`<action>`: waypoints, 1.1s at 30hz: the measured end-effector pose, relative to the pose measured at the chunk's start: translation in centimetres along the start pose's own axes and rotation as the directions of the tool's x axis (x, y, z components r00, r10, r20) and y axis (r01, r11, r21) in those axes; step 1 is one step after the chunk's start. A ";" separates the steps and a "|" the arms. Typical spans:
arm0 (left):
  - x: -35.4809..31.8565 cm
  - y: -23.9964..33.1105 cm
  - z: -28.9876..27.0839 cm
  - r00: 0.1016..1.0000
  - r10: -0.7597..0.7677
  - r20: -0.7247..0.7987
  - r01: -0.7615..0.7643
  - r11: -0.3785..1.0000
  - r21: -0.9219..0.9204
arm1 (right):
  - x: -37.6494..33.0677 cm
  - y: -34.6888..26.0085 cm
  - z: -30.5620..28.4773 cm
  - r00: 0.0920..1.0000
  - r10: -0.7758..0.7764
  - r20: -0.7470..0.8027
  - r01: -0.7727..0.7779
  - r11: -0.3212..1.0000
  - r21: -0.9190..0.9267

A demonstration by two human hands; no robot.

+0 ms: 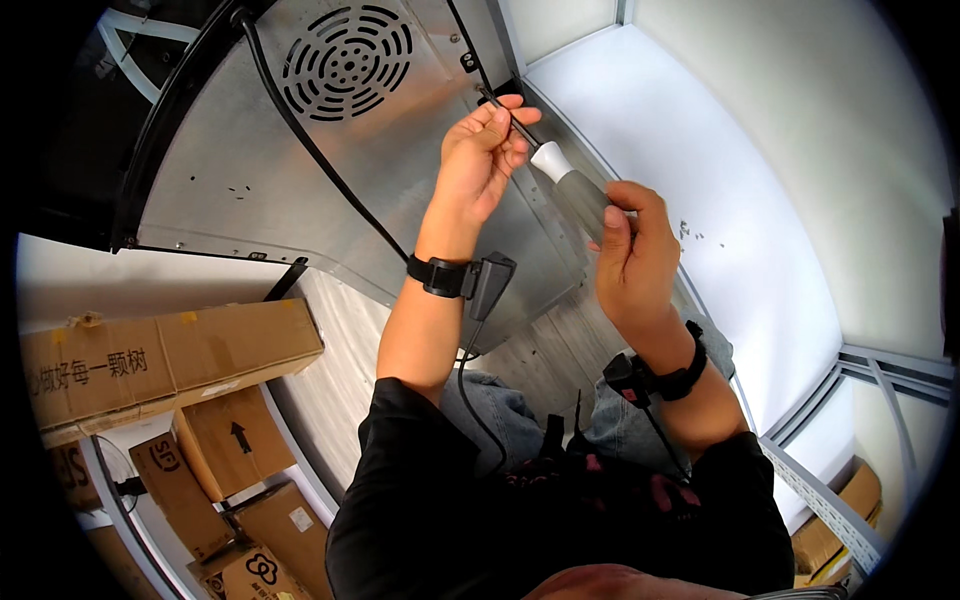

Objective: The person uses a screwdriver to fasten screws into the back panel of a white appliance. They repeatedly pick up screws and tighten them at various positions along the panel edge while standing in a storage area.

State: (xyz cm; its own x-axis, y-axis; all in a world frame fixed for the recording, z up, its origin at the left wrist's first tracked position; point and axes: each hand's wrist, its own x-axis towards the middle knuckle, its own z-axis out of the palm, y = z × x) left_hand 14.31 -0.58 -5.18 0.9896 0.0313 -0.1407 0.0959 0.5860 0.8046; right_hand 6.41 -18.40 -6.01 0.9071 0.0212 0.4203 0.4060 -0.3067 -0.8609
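Note:
A screwdriver (580, 200) with a grey handle, white collar and thin dark shaft slants up and left to the edge of a large metal panel (300, 205). My right hand (640, 255) is closed around the end of its handle. Near the far end of the shaft, my left hand (475, 165) pinches it between thumb and fingers, close to the panel's right edge. The tip is hard to make out beside the fingers there. Above and left of my left hand, a round slotted vent (350, 65) is cut into the panel.
A black cable (310, 140) hangs across the panel. Small loose pieces, perhaps screws (690, 232), lie on the white shelf (740, 290) at right. Cardboard boxes (240, 340) are stacked at lower left. Black devices are strapped to both wrists, with thin cables running off.

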 end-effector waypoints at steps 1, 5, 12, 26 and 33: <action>0.0 -0.1 -0.2 1.000 0.017 -0.022 -0.015 0.999 0.048 | 0.2 -0.1 -0.2 0.997 -0.069 0.039 0.071 0.995 -0.070; 0.5 -0.3 -1.1 0.999 0.007 -0.040 -0.005 0.999 0.040 | 0.6 -1.1 -0.1 0.966 -0.259 0.016 0.257 0.945 -0.201; 0.1 0.4 -0.4 1.000 -0.016 0.004 0.016 0.999 0.038 | 0.0 -0.9 0.1 0.999 -0.003 0.042 0.006 0.997 -0.076; 0.3 0.6 -0.3 0.997 -0.020 -0.072 0.025 0.997 0.068 | -0.2 -0.3 0.3 0.962 -0.270 -0.034 0.265 0.958 -0.111; 0.3 0.5 -0.8 1.000 -0.026 0.002 0.026 0.999 0.039 | 0.0 -1.0 -0.2 0.990 0.059 0.125 -0.046 0.993 -0.104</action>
State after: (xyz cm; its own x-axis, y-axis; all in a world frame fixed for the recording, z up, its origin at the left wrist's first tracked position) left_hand 14.57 0.37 -5.25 0.9869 0.0147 -0.1605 0.1255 0.5548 0.8225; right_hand 5.94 -18.28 -5.06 0.9363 0.1221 0.3294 0.3500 -0.4049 -0.8447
